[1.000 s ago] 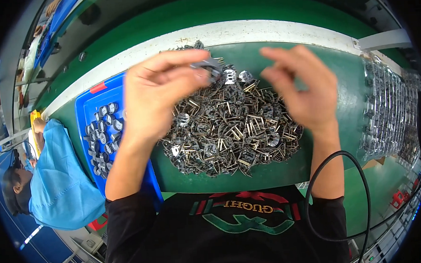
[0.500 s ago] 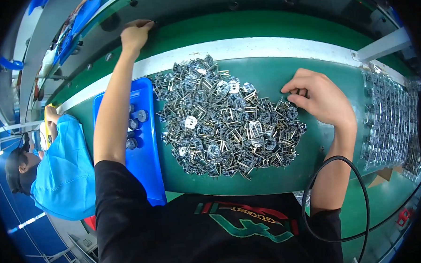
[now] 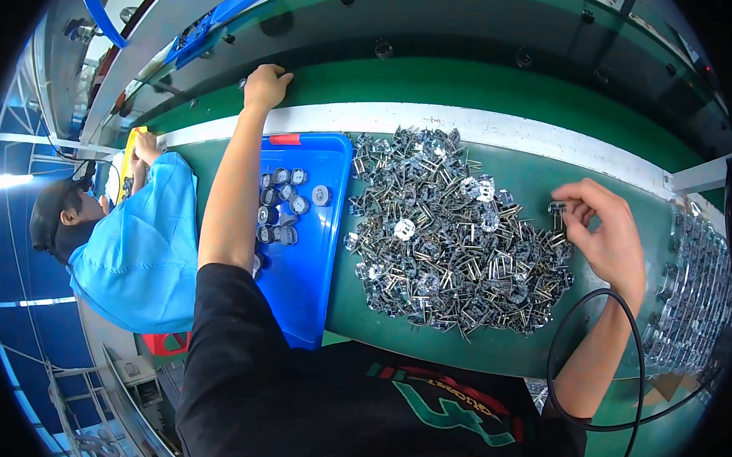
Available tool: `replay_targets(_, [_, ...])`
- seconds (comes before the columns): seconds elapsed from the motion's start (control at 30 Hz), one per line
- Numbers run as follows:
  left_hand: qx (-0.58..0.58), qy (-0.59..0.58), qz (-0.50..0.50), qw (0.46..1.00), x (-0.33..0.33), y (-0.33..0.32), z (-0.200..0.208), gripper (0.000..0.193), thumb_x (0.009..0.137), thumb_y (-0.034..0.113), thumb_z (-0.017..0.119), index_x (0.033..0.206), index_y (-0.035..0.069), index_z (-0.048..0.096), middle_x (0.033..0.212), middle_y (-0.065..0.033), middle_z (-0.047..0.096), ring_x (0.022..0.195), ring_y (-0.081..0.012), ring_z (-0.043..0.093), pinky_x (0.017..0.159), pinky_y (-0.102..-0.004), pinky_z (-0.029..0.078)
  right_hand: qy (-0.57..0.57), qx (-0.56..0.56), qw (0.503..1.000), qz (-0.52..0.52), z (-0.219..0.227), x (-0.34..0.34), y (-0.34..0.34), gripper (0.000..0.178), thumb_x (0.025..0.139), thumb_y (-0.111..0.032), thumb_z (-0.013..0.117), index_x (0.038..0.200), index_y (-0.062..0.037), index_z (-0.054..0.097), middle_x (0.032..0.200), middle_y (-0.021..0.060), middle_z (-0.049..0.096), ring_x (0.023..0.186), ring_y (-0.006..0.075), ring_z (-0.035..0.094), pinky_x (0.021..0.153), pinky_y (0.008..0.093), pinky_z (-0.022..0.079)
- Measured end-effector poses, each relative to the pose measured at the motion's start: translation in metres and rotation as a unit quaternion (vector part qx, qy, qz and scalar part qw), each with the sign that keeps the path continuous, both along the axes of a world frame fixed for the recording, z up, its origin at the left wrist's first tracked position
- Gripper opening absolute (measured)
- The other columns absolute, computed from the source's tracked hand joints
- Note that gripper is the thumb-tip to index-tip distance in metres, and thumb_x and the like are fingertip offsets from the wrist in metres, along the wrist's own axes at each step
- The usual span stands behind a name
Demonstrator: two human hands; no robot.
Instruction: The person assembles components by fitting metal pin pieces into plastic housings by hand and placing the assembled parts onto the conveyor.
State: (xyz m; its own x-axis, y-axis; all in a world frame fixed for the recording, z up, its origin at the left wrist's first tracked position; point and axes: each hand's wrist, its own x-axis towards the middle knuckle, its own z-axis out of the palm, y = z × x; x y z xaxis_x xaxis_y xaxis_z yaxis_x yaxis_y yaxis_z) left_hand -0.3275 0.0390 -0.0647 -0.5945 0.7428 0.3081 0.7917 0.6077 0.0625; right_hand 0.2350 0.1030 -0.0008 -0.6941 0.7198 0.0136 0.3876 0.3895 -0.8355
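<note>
My right hand (image 3: 603,230) is at the right edge of a heap of small dark parts with metal pins (image 3: 456,241). Its thumb and fingers pinch one pinned part (image 3: 556,209), whose pins point down. Stretched out to the far left, my left hand (image 3: 267,87) is over the green conveyor belt (image 3: 425,77), beyond the white rail. Its fingers are curled together, and what they hold, if anything, is hidden. A small dark round piece (image 3: 243,83) shows just left of it. Below my left forearm, the blue tray (image 3: 311,272) holds several round grey parts (image 3: 300,204).
Clear plastic trays of parts (image 3: 691,288) are stacked at the right. A black cable (image 3: 555,343) loops by my right forearm. A white rail (image 3: 476,124) separates the green table from the belt, which carries spaced dark pieces. A co-worker in blue (image 3: 138,247) is at the left.
The view has swung left, so more of the blue tray shows. My right hand now holds a pinned part clear of the heap's edge. My left hand stays over the belt.
</note>
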Motion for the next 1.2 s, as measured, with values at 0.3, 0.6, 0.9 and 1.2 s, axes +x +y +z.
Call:
replay_targets(0.3, [-0.007, -0.195, -0.107, 0.975, 0.081, -0.002, 0.032, 0.026, 0.083, 0.022, 0.071, 0.102, 0.004, 0.074, 0.09, -0.0156, 0.073, 0.084, -0.0304, 0.07, 0.083, -0.0374, 0.054, 0.058, 0.072, 0.996, -0.01, -0.008, -0.004, 0.003, 0.039, 0.072, 0.013, 0.05, 0.105, 0.0009, 0.065, 0.078, 0.0062, 0.047, 0.07, 0.0151, 0.049, 0.065, 0.0257, 0.041])
replay_targets(0.6, [0.024, -0.148, -0.154, 0.977, 0.104, 0.0, 0.04, 0.037, 0.078, 0.017, 0.072, 0.111, 0.0, 0.069, 0.1, -0.0183, 0.071, 0.093, -0.0276, 0.069, 0.086, -0.035, 0.053, 0.253, -0.149, 0.956, -0.007, -0.017, -0.004, -0.002, 0.032, 0.078, 0.013, 0.055, 0.108, 0.003, 0.06, 0.089, 0.0036, 0.054, 0.075, 0.0078, 0.052, 0.066, 0.022, 0.045])
replay_targets(0.9, [0.081, -0.716, -0.292, 0.629, 0.306, -0.034, 0.079, 0.039, 0.078, -0.009, 0.07, 0.116, -0.003, 0.063, 0.097, -0.0054, 0.065, 0.08, -0.0075, 0.064, 0.069, -0.0194, 0.052, 0.315, -0.245, 0.916, -0.05, -0.019, -0.02, -0.013, 0.02, 0.084, 0.009, 0.066, 0.103, 0.0052, 0.065, 0.093, 0.0077, 0.063, 0.075, 0.0089, 0.06, 0.062, 0.0209, 0.048])
replay_targets(1.2, [0.075, -0.669, -0.325, 0.664, 0.33, -0.042, 0.053, 0.04, 0.078, -0.01, 0.071, 0.117, -0.005, 0.062, 0.104, -0.0071, 0.061, 0.087, -0.0085, 0.059, 0.076, -0.0224, 0.053, 0.318, -0.202, 0.921, -0.1, -0.018, -0.045, -0.036, 0.017, 0.08, 0.007, 0.073, 0.096, 0.0046, 0.068, 0.092, 0.0078, 0.064, 0.074, 0.0095, 0.06, 0.062, 0.0201, 0.047])
